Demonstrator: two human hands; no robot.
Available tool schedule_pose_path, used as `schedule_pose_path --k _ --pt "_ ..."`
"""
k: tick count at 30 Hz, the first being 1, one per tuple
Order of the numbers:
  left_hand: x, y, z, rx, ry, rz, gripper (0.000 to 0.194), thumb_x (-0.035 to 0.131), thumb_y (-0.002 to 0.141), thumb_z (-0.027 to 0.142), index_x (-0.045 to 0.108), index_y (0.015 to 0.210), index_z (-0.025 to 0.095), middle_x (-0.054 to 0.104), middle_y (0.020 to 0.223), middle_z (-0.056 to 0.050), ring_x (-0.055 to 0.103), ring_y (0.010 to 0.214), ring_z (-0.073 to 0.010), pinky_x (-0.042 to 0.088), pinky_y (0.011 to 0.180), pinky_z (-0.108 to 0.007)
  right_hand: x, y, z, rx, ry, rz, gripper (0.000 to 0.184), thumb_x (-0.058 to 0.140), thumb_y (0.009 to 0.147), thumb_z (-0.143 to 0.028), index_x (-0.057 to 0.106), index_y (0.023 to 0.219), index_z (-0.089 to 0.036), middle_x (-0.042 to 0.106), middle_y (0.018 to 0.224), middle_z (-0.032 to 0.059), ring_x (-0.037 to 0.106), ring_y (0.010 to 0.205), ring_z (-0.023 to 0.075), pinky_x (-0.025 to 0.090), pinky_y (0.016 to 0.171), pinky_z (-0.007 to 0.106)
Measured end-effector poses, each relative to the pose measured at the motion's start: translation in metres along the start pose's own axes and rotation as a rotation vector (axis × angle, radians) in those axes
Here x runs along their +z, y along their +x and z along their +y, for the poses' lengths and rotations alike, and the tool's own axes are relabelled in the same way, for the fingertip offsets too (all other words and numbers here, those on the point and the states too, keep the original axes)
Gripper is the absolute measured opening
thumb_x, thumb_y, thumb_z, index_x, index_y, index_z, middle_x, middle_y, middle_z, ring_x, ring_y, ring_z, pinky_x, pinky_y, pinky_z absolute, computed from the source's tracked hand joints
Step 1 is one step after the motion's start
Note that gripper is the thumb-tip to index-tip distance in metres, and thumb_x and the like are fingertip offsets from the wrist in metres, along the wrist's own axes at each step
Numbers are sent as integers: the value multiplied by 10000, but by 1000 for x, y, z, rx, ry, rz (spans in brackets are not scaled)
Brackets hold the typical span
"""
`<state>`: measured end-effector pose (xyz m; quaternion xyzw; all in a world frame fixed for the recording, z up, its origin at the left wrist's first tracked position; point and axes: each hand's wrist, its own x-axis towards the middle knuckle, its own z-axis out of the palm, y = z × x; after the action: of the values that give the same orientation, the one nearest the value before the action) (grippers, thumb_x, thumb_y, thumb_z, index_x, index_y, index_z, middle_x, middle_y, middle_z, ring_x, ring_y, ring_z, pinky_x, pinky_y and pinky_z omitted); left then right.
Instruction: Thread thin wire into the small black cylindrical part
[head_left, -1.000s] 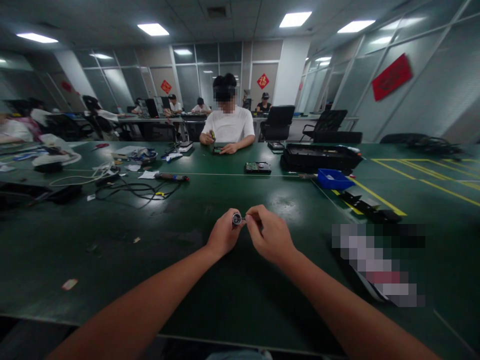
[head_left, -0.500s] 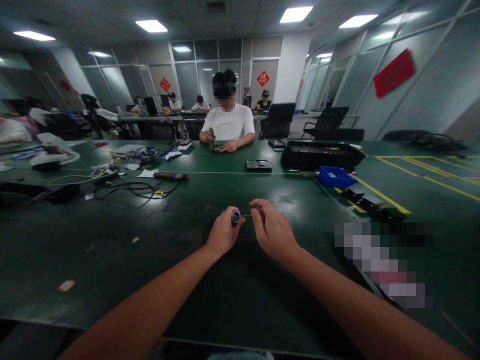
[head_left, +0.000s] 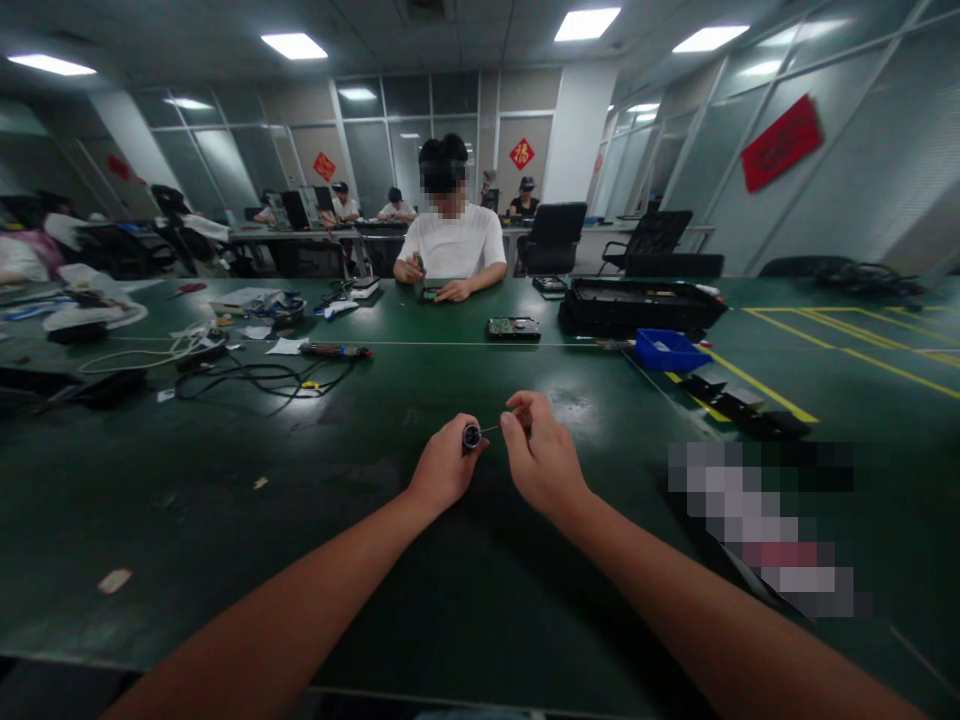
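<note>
My left hand (head_left: 441, 468) is closed round a small dark cylinder (head_left: 471, 436) with a silver rim, its round end facing me. From beside that cylinder a thin metal rod (head_left: 490, 429) runs toward my right hand (head_left: 546, 455). The thumb and bent forefinger of my right hand pinch at the rod's far end, and its tip is hidden there. Both hands hover over the green table (head_left: 360, 560), a short gap apart.
Across the table a person in a white shirt (head_left: 450, 240) works on a small device. A circuit board (head_left: 513, 328), a black tray (head_left: 641, 305) and a blue bin (head_left: 670, 350) lie ahead. Black cables (head_left: 262, 378) spread on the left; a blurred-out item (head_left: 757, 530) lies right.
My right fingertips have shifted slightly upward, and the red bit at the rod's end no longer shows. My left hand keeps its hold. The view has turned a little to the right.
</note>
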<state>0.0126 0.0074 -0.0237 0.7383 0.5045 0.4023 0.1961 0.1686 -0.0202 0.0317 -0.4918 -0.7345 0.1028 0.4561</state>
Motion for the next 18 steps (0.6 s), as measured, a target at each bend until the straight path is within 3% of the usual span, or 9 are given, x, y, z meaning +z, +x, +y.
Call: schedule_pose_path --k 3,8,12,18 --pt "0 0 0 10 24 -30 77 581 882 229 546 948 213 620 886 -9 566 795 -159 396 705 -276 -1 0 -1 26 -17 -27 178 398 991 -339 527 990 -215 628 758 26 613 658 186 415 619 317" --pt "0 1 0 1 40 -32 90 594 883 246 551 956 217 631 891 -10 579 800 -164 400 702 -277 3 -6 6 -11 136 47 236 414 978 -283 442 1199 -205 642 884 56 650 816 208 473 734 345" --pt "-1 1 1 6 22 -50 83 590 890 256 554 953 217 632 896 -9 582 802 -162 396 690 -271 1 -7 12 61 170 62 150 438 981 -320 510 1064 -218 662 893 56 655 827 204 470 731 337" --pt "-4 1 0 17 -25 -40 82 607 870 228 548 923 211 615 864 9 565 781 -144 392 692 -259 -4 -4 12 66 106 16 226 434 991 -384 578 953 -213 620 719 4 590 629 153 416 621 298"
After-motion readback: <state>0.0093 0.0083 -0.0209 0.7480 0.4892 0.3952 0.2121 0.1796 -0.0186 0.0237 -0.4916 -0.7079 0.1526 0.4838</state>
